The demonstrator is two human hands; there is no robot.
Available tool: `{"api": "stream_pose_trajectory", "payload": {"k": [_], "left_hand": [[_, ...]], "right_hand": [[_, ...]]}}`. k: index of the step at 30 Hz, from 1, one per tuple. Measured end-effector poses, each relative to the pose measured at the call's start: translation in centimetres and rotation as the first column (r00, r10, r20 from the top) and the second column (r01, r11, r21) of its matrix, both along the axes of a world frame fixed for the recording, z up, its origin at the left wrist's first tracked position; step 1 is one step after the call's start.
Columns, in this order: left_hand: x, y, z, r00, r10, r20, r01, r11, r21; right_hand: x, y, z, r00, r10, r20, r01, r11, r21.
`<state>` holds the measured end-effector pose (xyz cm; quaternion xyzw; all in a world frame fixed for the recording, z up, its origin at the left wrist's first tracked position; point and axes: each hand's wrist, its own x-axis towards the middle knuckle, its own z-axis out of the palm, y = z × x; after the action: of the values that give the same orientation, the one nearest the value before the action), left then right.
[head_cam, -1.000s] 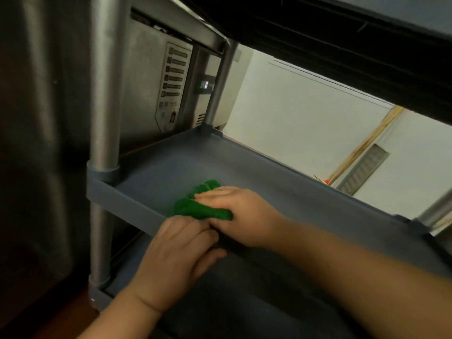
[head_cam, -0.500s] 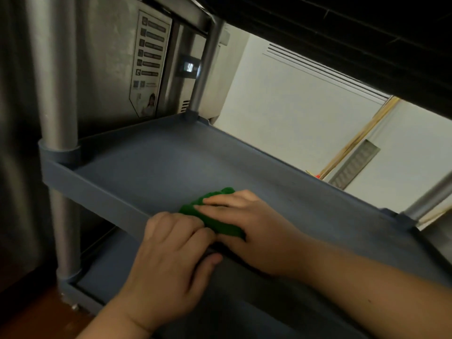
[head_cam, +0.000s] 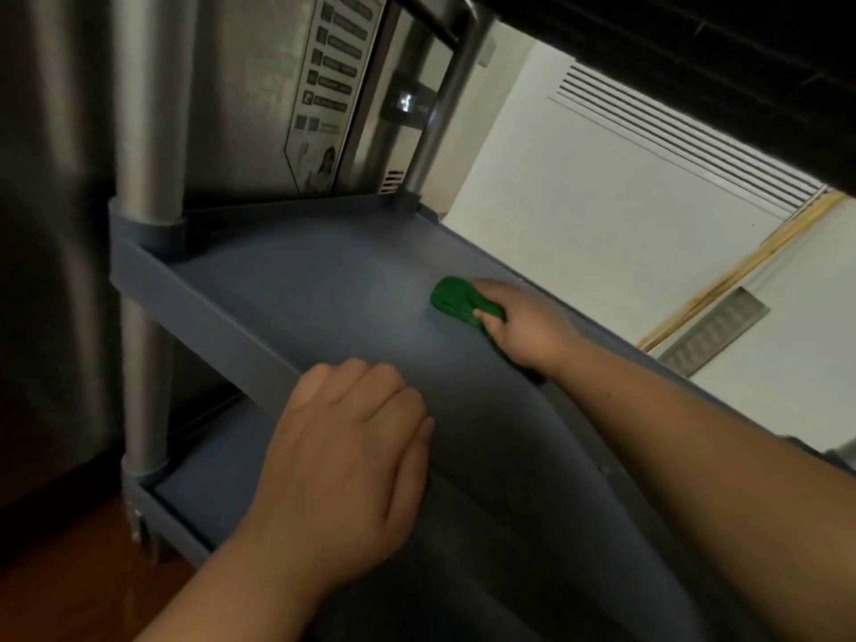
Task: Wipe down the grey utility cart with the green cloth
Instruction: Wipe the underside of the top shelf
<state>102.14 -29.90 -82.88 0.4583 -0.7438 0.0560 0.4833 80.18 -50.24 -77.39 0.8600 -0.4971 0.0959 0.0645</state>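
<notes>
Head view: the right hand [head_cam: 523, 324] grips the bunched cloth [head_cam: 456, 298], fingers curled round it, and presses it onto the middle shelf [head_cam: 324, 308] of the cart [head_cam: 194, 289], near the far rim. The left hand [head_cam: 347, 461] rests on the shelf's near rim, fingers curled over the edge; whether they clamp the rim or merely lie on it is hard to tell in this dim light.

The step in hand looks like wiping the middle shelf. To do it well, I would flatten the cloth more so that it covers a wider band, run it in overlapping strokes from the far rim toward the near one, and work it into the corners by the posts, where dirt tends to gather. The left hand steadies the cart, which likely matters if it rolls; a caster seems to show at the lower left, though it is blurred.

Counted: one cloth, two hands, one cart. Two shelves show fully or in part, the middle one and a lower shelf [head_cam: 217, 461], with the dark underside of something above. Two metal posts are plain, the near post [head_cam: 143, 132] and the far post [head_cam: 444, 108]. A steel appliance [head_cam: 278, 85] with a label stands behind the cart.
</notes>
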Motion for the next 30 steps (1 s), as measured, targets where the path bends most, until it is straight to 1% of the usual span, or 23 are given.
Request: {"api": "stream_pose_trajectory", "payload": {"k": [3,4,6,7,8,10,11,13,16,18,22,24,30], "left_hand": [[-0.2,-0.6,1.3,0.992,0.061,0.107,-0.078,0.984,0.161],[-0.4,-0.7,2.0,0.981,0.109,0.157,-0.144,0.963,0.229],[-0.2,-2.0,3.6,0.935,0.244,0.257,-0.321,0.891,0.322],[0.0,-3.3,4.4,0.925,0.281,0.257,-0.361,0.860,0.360],[0.1,-4.9,5.2,0.938,0.251,0.241,-0.333,0.847,0.415],[-0.2,-8.3,6.8,0.967,0.035,0.253,-0.171,0.823,0.542],[-0.7,-9.9,7.3,0.953,-0.059,0.297,-0.122,0.822,0.556],[-1.7,-12.0,6.8,0.882,-0.160,0.444,-0.134,0.817,0.561],[-2.1,-13.2,4.7,0.793,-0.246,0.558,-0.238,0.718,0.655],[-2.3,-13.4,3.8,0.772,-0.254,0.582,-0.284,0.682,0.674],[-2.8,-13.2,4.0,0.772,-0.236,0.590,-0.295,0.689,0.662],[-2.7,-13.1,4.0,0.761,-0.240,0.603,-0.307,0.686,0.659],[-2.5,-13.1,4.5,0.752,-0.256,0.608,-0.323,0.661,0.678]], "right_hand": [[-0.7,-2.2,0.4,0.999,-0.050,-0.006,0.049,0.998,-0.033],[-1.0,-2.8,0.6,0.998,-0.062,-0.009,0.062,0.998,-0.032],[-1.5,-3.8,0.9,0.996,-0.086,-0.014,0.085,0.996,-0.021],[-1.7,-4.3,0.9,0.995,-0.095,-0.009,0.095,0.995,-0.017],[-1.8,-4.7,0.9,0.995,-0.100,-0.004,0.100,0.995,-0.015],[-1.9,-5.1,0.7,0.996,-0.090,-0.005,0.090,0.996,-0.009],[-1.9,-5.3,0.6,0.997,-0.077,-0.006,0.077,0.997,-0.005],[-2.1,-5.6,0.5,0.998,-0.055,0.006,0.055,0.998,0.005],[-2.6,-6.5,0.7,0.998,-0.057,0.000,0.057,0.998,-0.004],[-2.9,-7.7,0.7,0.995,-0.098,0.012,0.099,0.995,-0.007],[-3.3,-11.0,1.6,0.956,-0.284,0.066,0.280,0.958,0.069],[-4.0,-12.5,1.9,0.933,-0.353,0.066,0.344,0.932,0.114],[-6.3,-13.7,1.6,0.912,-0.399,0.093,0.385,0.913,0.138]]}}
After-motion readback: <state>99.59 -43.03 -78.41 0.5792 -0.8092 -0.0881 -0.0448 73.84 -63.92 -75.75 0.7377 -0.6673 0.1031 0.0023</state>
